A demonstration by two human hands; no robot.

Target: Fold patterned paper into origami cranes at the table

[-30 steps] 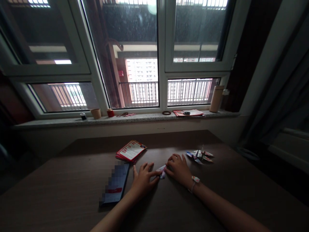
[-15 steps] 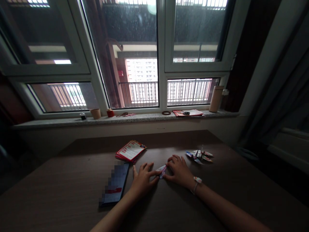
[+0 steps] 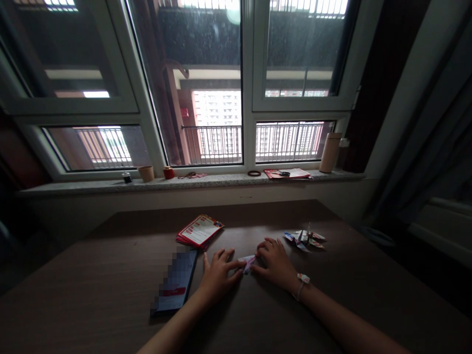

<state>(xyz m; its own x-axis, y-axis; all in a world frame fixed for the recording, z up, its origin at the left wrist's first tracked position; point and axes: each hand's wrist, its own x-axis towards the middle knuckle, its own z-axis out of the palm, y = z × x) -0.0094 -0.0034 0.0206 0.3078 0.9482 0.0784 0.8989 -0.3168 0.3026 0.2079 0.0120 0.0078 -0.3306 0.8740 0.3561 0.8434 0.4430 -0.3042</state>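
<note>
A small piece of folded paper (image 3: pixel 249 264), whitish with pink and purple print, lies on the table between my two hands. My left hand (image 3: pixel 220 270) holds its left side with thumb and forefinger, the other fingers spread over the tabletop. On the right side, my right hand (image 3: pixel 276 263) grips the paper's edge with its fingertips, and a bracelet (image 3: pixel 303 278) circles that wrist. Just beyond my right hand stand several folded paper cranes (image 3: pixel 304 239). To the left of my left hand lies a tablet or phone (image 3: pixel 177 282), its screen partly blurred out.
A fanned stack of red-bordered printed sheets (image 3: pixel 201 231) lies on the brown table (image 3: pixel 92 275) behind the device. Along the window sill (image 3: pixel 221 181) stand a paper cup (image 3: pixel 146 173), a red jar (image 3: pixel 168 172), scissors (image 3: pixel 283 173) on papers and a tan bottle (image 3: pixel 330 152).
My right hand has shifted slightly right and down, and more of the paper's upper surface shows between my hands. My left hand has hardly moved.
</note>
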